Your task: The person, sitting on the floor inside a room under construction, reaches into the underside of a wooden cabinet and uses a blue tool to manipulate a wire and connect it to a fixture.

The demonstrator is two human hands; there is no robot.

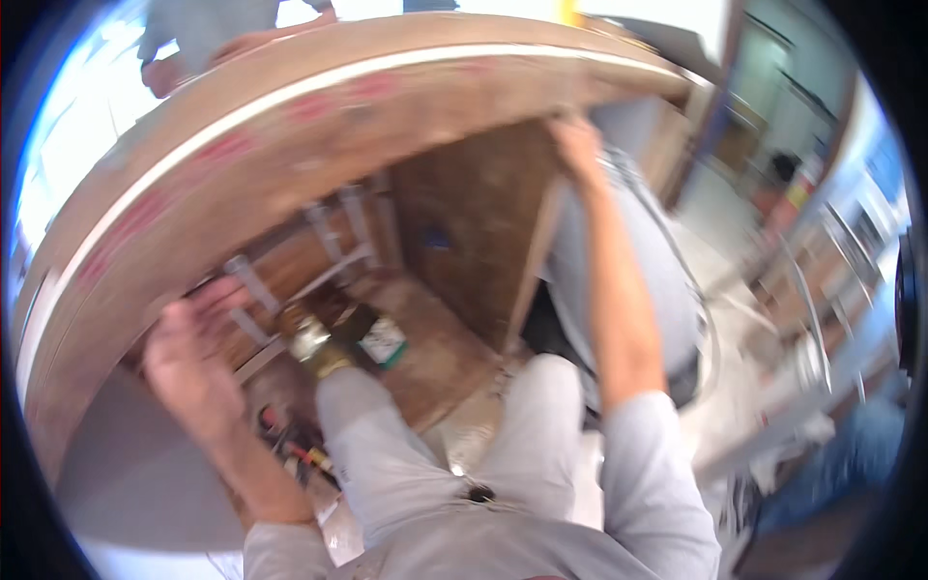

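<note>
Reaching both arms forward at a wooden counter (387, 126), its edge curving from nine round to one o'clock. Right hand (577, 147), at one o'clock, is meeting the top corner of a brown panel (474, 222); fingers are curling there, but cannot tell whether they are gripping. Panel is standing under the counter, just off centre toward twelve. Left hand (193, 358), between eight and nine, is blurring near the counter's underside, fingers looking loosely parted; cannot tell if they are holding anything. Pale strips (360, 224) are showing at nine to ten. A shiny gold thing (311, 340) is sitting by the left knee (353, 396), a green-and-white item (384, 340) just beside it, toward eight. Tools (311, 458) are lying past seven. Another person (208, 34) is standing beyond the counter, between ten and eleven.
</note>
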